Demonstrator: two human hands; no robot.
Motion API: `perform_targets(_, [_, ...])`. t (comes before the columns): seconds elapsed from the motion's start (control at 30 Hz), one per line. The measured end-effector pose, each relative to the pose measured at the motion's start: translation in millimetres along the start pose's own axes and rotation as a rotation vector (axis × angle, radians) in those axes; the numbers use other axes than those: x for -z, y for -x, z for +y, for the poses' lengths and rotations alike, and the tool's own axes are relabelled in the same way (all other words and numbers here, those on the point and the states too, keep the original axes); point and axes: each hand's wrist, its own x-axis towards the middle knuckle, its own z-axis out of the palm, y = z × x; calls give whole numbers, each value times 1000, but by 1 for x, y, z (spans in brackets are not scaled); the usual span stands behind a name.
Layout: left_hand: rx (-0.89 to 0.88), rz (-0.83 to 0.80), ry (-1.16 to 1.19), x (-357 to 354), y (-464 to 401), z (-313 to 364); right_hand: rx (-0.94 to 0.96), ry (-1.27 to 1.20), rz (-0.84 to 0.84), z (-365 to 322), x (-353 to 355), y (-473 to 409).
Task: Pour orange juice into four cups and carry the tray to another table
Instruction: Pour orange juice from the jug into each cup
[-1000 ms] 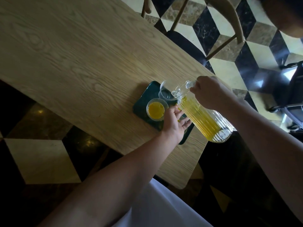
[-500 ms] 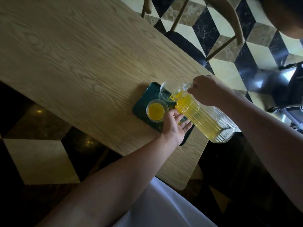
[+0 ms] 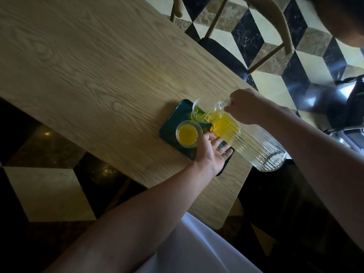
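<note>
Currently: right hand (image 3: 248, 106) grips tilted ribbed pitcher (image 3: 246, 136), pouring into far cup (image 3: 199, 113); left hand (image 3: 211, 152), fingers spread, steadies tray (image 3: 169, 123). Risk: overtilt causing overflow.

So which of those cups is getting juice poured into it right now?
The far cup, under the tilted jug's spout. It holds only a little juice, while the near cup by the left hand is already full.

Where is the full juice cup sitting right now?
In the head view, the full cup stands on the green tray, just left of the left hand and nearer the camera than the cup being filled.
</note>
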Motion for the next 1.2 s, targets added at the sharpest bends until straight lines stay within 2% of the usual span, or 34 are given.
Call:
perform_targets(0.5, [5, -27, 10, -4, 7, -3, -11, 19, -52, -7, 10, 0])
perform_targets(0.83, [40, -57, 122, -11, 12, -8, -5, 95, -88, -17, 27, 4])
perform_targets(1.2, [27, -103, 178, -21, 18, -3, 16, 176, -46, -29, 43, 4])
